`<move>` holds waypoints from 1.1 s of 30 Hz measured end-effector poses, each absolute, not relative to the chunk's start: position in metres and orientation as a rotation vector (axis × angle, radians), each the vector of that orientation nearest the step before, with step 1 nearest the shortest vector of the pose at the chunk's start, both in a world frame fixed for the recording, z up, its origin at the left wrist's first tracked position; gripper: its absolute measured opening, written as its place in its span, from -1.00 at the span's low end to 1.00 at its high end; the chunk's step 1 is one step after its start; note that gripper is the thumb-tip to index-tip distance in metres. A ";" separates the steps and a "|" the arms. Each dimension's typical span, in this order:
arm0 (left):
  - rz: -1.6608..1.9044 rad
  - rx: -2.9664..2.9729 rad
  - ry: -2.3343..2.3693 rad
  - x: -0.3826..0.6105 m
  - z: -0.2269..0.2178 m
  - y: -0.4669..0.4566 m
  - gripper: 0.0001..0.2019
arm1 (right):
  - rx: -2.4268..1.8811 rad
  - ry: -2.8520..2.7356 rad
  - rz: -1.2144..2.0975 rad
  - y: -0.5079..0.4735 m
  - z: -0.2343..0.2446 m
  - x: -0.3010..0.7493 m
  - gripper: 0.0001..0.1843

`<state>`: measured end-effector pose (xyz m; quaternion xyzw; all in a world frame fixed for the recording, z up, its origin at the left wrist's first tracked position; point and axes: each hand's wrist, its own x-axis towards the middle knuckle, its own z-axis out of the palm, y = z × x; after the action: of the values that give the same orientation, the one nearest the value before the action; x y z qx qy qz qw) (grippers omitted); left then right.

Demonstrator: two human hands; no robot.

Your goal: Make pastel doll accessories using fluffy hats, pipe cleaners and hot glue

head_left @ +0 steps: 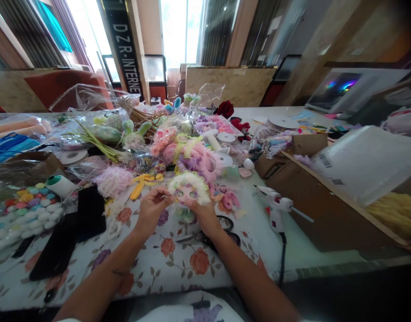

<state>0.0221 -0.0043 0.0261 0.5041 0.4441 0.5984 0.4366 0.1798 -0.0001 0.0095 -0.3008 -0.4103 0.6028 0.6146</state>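
Observation:
A small fluffy craft piece [188, 188], round with a cream-yellow fringe and a pinkish centre, is held up over the floral tablecloth [178, 259]. My right hand [202, 214] grips it from below. My left hand [154, 206] is closed in a pinch at its left edge; what the fingertips hold is too small to make out. Black-handled scissors [205, 237] lie on the cloth just under my right wrist. A white hot glue gun [275, 208] stands to the right, its black cord running toward the table's front edge.
Heaps of pastel fluffy ornaments [192, 152] and plastic bags fill the table behind. A bag of coloured pompoms [27, 210] and black pouches [87, 212] lie left. An open cardboard box [326, 201] with yellow fibre and a white parcel stands right.

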 end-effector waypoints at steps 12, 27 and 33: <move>1.623 1.195 1.075 0.008 0.030 -0.002 -0.68 | -0.681 -0.832 1.537 -0.004 0.013 0.181 -0.12; 1.183 1.367 1.172 -0.004 0.009 0.018 -0.25 | -1.159 -1.377 1.270 0.014 -0.008 0.181 -0.22; 1.150 1.569 1.247 -0.008 0.001 0.016 -0.15 | -1.272 -1.534 1.003 0.020 -0.024 0.188 0.00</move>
<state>-0.0083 0.0160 0.0012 0.6213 0.4939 0.4553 0.4035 0.1881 0.0204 -0.0243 -0.5120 -0.6177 0.4039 0.4395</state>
